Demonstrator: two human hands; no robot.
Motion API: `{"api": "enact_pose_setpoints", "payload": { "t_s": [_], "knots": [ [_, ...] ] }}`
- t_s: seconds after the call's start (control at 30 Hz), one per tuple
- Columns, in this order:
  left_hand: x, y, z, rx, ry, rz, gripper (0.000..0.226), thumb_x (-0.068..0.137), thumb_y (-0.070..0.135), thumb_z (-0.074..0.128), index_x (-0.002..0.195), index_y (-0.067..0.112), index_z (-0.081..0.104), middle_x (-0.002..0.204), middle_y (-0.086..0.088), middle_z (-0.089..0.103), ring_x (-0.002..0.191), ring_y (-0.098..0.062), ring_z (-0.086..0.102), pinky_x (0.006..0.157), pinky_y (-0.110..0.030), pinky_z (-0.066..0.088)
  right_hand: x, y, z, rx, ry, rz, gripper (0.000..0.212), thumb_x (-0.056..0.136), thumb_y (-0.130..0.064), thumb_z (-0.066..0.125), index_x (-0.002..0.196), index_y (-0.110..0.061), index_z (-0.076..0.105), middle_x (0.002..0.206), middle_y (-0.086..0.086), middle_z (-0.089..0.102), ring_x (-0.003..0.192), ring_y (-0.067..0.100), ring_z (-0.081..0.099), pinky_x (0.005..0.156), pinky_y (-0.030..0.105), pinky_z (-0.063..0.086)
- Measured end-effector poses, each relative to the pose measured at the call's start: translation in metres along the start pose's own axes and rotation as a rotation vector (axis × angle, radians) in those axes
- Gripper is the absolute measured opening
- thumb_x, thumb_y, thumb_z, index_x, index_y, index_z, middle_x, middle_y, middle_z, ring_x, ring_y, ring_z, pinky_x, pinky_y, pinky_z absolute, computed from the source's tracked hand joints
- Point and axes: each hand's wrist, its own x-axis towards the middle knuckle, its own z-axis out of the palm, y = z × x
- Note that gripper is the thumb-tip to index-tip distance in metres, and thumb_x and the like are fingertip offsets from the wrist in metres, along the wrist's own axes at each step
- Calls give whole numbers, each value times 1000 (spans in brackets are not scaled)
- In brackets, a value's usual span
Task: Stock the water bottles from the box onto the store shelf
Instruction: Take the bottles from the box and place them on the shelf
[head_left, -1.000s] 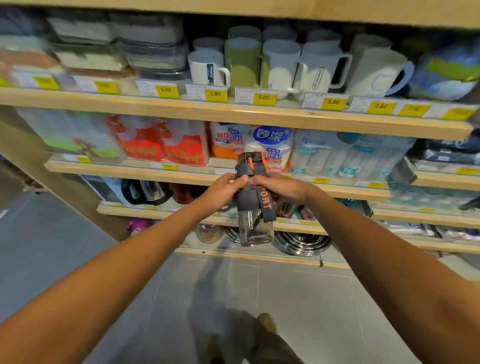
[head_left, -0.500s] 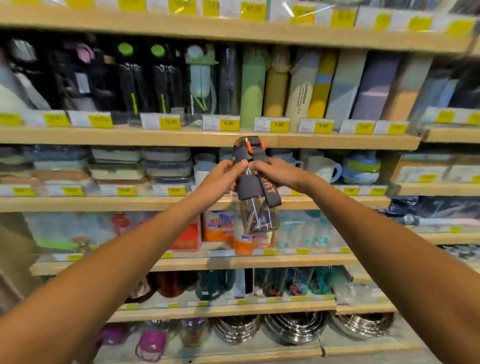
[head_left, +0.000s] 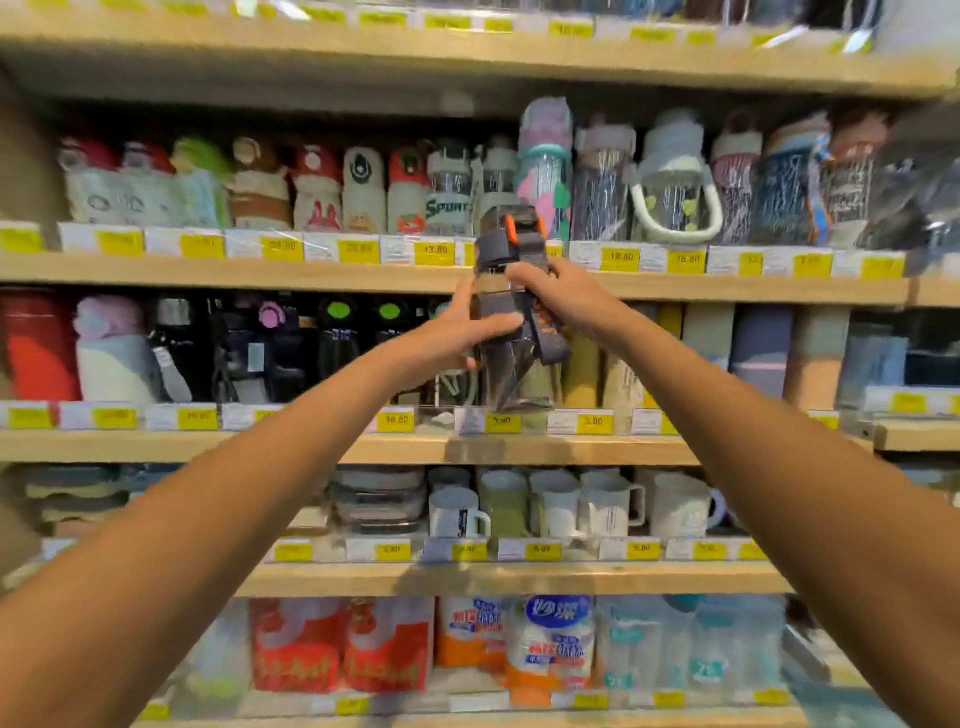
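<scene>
Wooden store shelving filled the view, with the upper bottle shelf (head_left: 260, 273) carrying a crowded row of patterned flasks and clear bottles behind yellow price tags (head_left: 435, 253). Below it, the lower bottle shelf (head_left: 208, 448) held darker flasks, and mugs (head_left: 561, 506) stood on the tier beneath. Within the last second the view had climbed from the mug and tissue tiers near the floor to these bottle rows, and the water bottle (head_left: 511, 332) had risen with it. It was held upright in the air in front of the shelving, its lid level with the price strip of the upper bottle shelf and its clear base hanging before the lower one, resting on neither. The left hand (head_left: 457, 340) was wrapped round the grey middle band, thumb across the front, while the right hand (head_left: 558, 299) gripped just under the orange-clipped lid, where the grey strap (head_left: 551, 345) dangled. That lift probably meant the carry was ending and the placing about to begin, with the bottle now facing the rows where its kind belonged. Blur hid which gap was meant to receive it, and the box was out of view.
</scene>
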Motion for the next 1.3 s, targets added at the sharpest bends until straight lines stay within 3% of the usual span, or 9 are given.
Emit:
{"api": "enact_pose_setpoints", "payload": {
  "t_s": [0.1, 0.17, 0.23, 0.37, 0.5, 0.67, 0.8, 0.93, 1.3],
  "knots": [
    [14, 23, -18, 92, 84, 91, 95, 84, 38, 68, 150, 32, -1, 141, 1, 49, 117, -16, 55, 85, -32, 51, 28, -21, -3, 23, 86, -55, 46, 84, -47, 64, 111, -10, 56, 104, 3, 64, 87, 11, 62, 71, 24, 47],
    [26, 38, -24, 171, 179, 212, 87, 89, 26, 64, 151, 21, 3, 140, 0, 47, 114, -10, 52, 73, -14, 50, 42, -33, -6, 103, 108, -94, 31, 87, -37, 64, 104, -11, 58, 96, 0, 64, 81, 5, 62, 67, 17, 48],
    [40, 51, -32, 219, 265, 311, 88, 90, 18, 63, 151, 13, 0, 136, 3, 42, 118, -6, 45, 82, -8, 42, 56, -44, -11, 158, 152, -149, 28, 90, -28, 64, 106, -6, 56, 94, 1, 62, 77, 2, 59, 66, 14, 47],
    [73, 64, -49, 273, 378, 378, 98, 85, 22, 69, 148, 6, -4, 145, -10, 40, 133, -18, 42, 111, -29, 32, 84, -56, -22, 124, 167, -263, 34, 91, -23, 63, 116, -4, 52, 104, 10, 64, 90, 10, 58, 75, 15, 46],
    [98, 78, -63, 306, 496, 458, 72, 82, 24, 72, 136, 8, 29, 127, -6, 52, 118, -17, 53, 100, -27, 41, 110, -71, -34, 51, 133, -353, 40, 90, -21, 64, 124, -6, 50, 92, -7, 59, 84, 2, 57, 63, 5, 44],
    [114, 87, -75, 307, 487, 505, 71, 83, 18, 71, 136, 8, 24, 119, 0, 49, 110, -10, 51, 81, -10, 43, 128, -73, -35, 41, 157, -453, 41, 89, -15, 64, 128, -6, 51, 108, 2, 61, 90, -1, 56, 68, 1, 42],
    [125, 78, -77, 353, 494, 482, 71, 85, 14, 68, 136, 7, 20, 116, 2, 46, 110, -9, 49, 80, -10, 40, 141, -60, -30, -26, 180, -507, 37, 88, -14, 65, 123, -9, 53, 106, 0, 62, 93, 8, 59, 79, 9, 46],
    [135, 67, -77, 407, 491, 437, 66, 86, 17, 67, 134, 6, 22, 116, -1, 45, 107, -12, 49, 67, -8, 40, 150, -44, -27, -129, 191, -479, 40, 86, -24, 65, 123, -14, 54, 111, 3, 64, 101, 15, 60, 91, 32, 49],
    [159, 60, -85, 490, 503, 297, 78, 83, 37, 69, 141, 9, 25, 139, -7, 44, 123, -20, 47, 91, -24, 38, 160, -22, -17, -353, 393, -441, 34, 87, -22, 58, 117, -7, 53, 107, 5, 53, 99, 19, 49, 82, 29, 38]
  ]
}}
